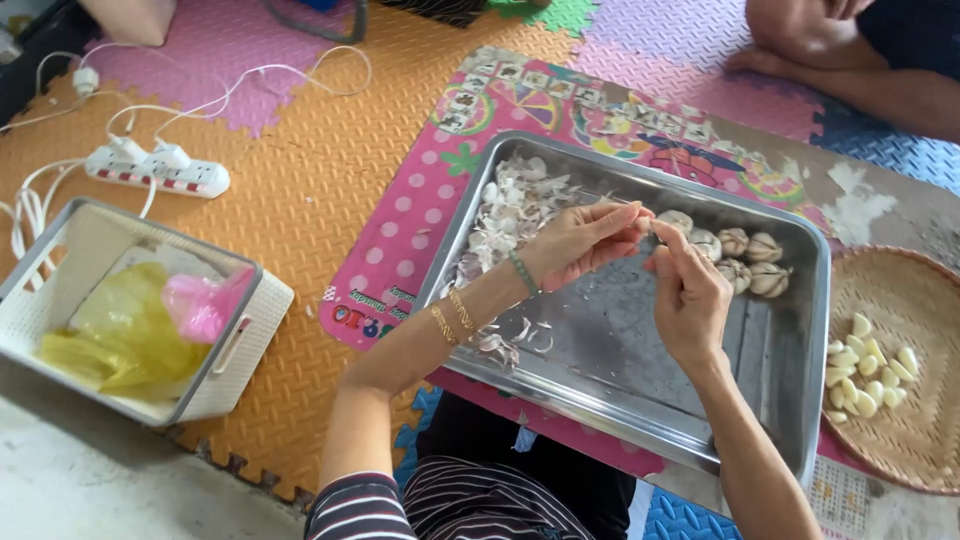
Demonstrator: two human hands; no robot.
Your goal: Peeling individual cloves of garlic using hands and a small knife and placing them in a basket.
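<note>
Pale garlic clove [648, 228], small, orientation and long axis too hidden to tell, pinched above shiny rectangular steel tray [640, 340] between left hand [575, 243] and right hand [688, 298]. About six whole papery garlic bulbs [740, 258] in tray; roughly sixteen peeled cloves [866, 372] on round woven basket [900, 440].

Interlocking foam tiles [300, 190] in orange, pink, purple and blue are covering the floor, with bare grey concrete [90, 480] showing at their near edge. A white power strip [160, 170] is lying on the orange tiles, its white cables trailing away from it toward the far side. Nearer than the strip, a white basket [240, 380] is sitting at the tile edge, holding yellow and pink plastic bags. Even daylight is falling across the floor.
</note>
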